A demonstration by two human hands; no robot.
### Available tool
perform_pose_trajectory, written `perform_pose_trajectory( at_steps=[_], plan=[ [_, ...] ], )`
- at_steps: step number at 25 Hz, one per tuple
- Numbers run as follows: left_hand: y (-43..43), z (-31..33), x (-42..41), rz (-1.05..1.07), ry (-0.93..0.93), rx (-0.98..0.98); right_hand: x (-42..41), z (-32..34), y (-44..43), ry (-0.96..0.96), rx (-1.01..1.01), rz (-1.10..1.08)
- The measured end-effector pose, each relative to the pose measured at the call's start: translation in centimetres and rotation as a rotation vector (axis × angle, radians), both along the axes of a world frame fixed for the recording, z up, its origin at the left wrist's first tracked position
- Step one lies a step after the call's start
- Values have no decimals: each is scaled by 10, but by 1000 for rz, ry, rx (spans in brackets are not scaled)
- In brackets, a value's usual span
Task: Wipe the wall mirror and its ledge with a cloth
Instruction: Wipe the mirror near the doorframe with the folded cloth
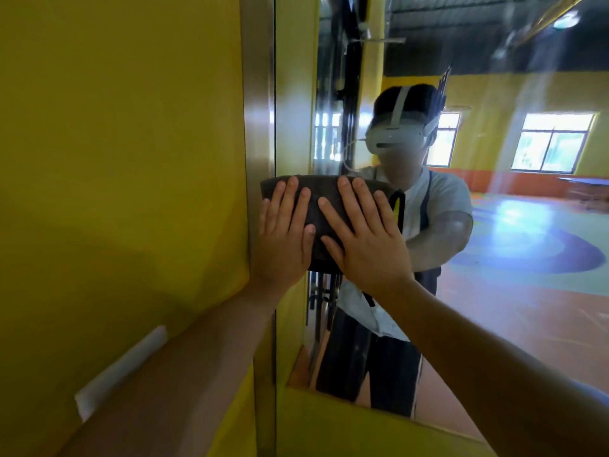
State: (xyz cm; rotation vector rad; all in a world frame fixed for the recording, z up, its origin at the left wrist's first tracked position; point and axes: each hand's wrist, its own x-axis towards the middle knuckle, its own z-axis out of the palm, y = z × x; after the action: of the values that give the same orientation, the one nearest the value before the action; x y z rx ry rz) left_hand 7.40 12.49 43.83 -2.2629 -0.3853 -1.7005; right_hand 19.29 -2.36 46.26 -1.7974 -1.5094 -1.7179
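A dark grey cloth (321, 192) lies flat against the wall mirror (494, 225), right at the mirror's left edge and overlapping its metal frame (258, 110). My left hand (283, 235) presses the cloth's left part with straight fingers. Beside it, my right hand (362, 239) presses the cloth's right part, fingers spread flat. The mirror reflects a person with a headset and a large hall. The mirror's lower edge (379, 412) runs slantwise at the bottom; no separate ledge is plainly visible there.
A yellow padded wall (115, 159) fills the left side, with a strip of white tape (122, 367) low down. Yellow padding (362, 437) also lies below the mirror. The reflection shows windows and an orange and blue floor.
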Motion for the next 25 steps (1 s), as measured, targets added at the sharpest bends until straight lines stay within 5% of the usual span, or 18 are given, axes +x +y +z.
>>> perform_pose_trajectory(
  at_steps=[25],
  plan=[
    [-25, -464, -48, 121, 469, -190, -20, -450, -23, 41, -379, -78]
  ],
)
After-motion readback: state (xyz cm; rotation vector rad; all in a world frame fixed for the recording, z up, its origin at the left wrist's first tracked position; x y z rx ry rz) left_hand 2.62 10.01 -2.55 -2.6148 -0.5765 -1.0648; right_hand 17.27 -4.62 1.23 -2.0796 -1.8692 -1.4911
